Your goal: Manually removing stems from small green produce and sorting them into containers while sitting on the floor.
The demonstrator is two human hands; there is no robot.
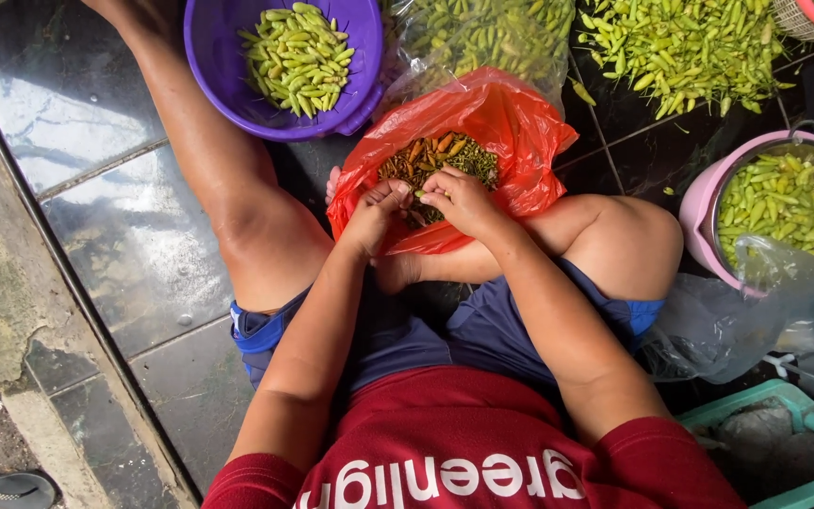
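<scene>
I sit on a dark tiled floor with a red plastic bag open between my legs; it holds green and orange chilli stems and scraps. My left hand and my right hand meet over the bag's near edge, fingers pinched together on a small green chilli. Just beyond my left knee, a purple bowl holds several green chillies.
A loose heap of green chillies lies on the floor at the upper right, beside a clear bag of chillies. A pink tub with a metal strainer of chillies stands right. A clear plastic bag and a green crate edge lie near my right hip.
</scene>
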